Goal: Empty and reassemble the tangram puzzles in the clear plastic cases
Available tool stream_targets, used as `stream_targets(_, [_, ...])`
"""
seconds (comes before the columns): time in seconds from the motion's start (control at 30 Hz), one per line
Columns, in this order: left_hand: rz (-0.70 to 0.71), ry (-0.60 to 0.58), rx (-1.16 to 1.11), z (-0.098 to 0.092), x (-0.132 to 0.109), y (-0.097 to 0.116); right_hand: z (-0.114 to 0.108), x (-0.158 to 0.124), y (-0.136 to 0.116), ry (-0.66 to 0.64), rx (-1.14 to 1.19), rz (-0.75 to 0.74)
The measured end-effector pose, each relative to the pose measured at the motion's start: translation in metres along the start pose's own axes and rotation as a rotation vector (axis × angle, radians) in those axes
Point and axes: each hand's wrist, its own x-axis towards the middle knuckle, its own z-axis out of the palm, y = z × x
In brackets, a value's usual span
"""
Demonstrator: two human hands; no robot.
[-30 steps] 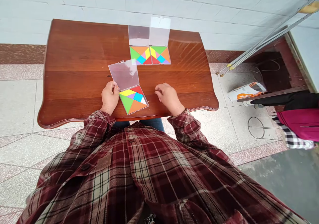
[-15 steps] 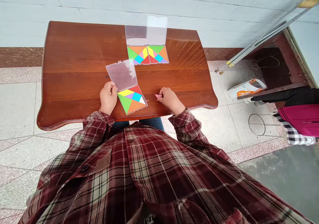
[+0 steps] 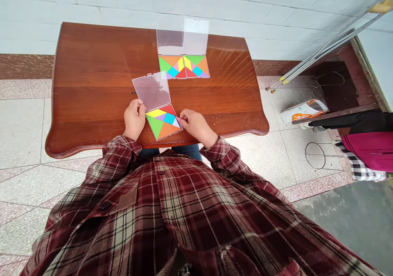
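Observation:
Close to the table's front edge lies an open tangram case (image 3: 170, 135), its clear lid (image 3: 152, 92) folded back away from me. Red, yellow, purple, blue, green and orange pieces lie in its tray, with a pale gap at the right side. My left hand (image 3: 134, 119) is closed on the case's left edge by the hinge, thumb and fingers together. Pinched in my right hand (image 3: 198, 126) is a small pink triangle piece (image 3: 179, 120), partly hidden by the fingertips. That piece is at the tray's right edge, beside the gap.
Two more open tangram cases, a left one (image 3: 172, 78) and a right one (image 3: 197, 77), stand side by side at the back of the wooden table (image 3: 92, 83). Crutches (image 3: 294, 71) lean at the right. A bag (image 3: 303, 110) stands on the floor near another person's clothing (image 3: 368, 147).
My right hand has moved left with the pink triangle, from bare tabletop to the tray's right edge. My left hand stays at the case. The view has shifted slightly.

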Motion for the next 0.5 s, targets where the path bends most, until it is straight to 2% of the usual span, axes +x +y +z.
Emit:
stream_targets(0.2, [0.004,0.0,-0.01,0.001,0.0,-0.002,0.002,0.002,-0.017,-0.104,-0.251,0.058])
stream_targets(0.5, [0.018,0.007,0.003,0.002,0.0,-0.006,0.002,0.003,-0.031,-0.189,-0.377,0.023])
